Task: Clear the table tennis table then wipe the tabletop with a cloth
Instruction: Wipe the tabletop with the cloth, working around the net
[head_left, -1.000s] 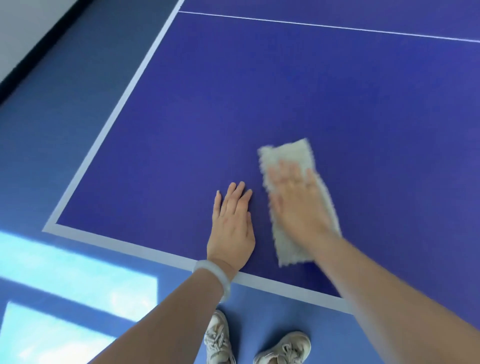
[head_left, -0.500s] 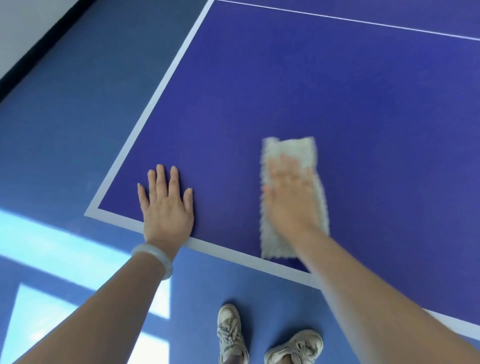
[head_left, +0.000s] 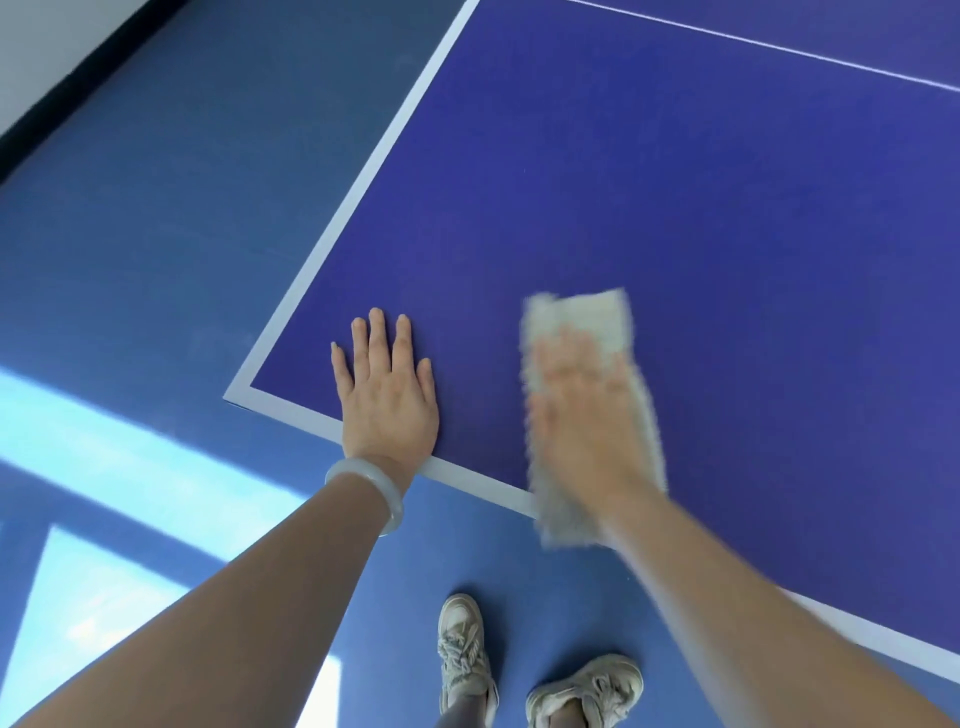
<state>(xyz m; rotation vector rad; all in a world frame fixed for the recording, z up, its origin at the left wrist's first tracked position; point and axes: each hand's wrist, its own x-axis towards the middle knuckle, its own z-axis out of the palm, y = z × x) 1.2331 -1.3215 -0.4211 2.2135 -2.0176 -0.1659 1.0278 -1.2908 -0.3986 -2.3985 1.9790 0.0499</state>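
A: Head view: where's the cloth (head_left: 587, 332)?
B: On the blue bench (head_left: 675, 182) by its near edge, its end hanging over the white border, under the blurred right hand (head_left: 582, 415), pressed flat with fingers spread.
A: And the left hand (head_left: 387, 395)?
B: Flat on the bench near the corner, fingers spread, holding nothing.

Bright daylight fills the scene, even and soft across the table (head_left: 675, 208). Sharp sunlit patches glare pale on the floor (head_left: 130, 208) at lower left. The right hand (head_left: 582, 415) and cloth (head_left: 587, 332) smear with motion blur; the left hand (head_left: 387, 400) is crisp. Straight lines bow slightly toward the frame's edges.
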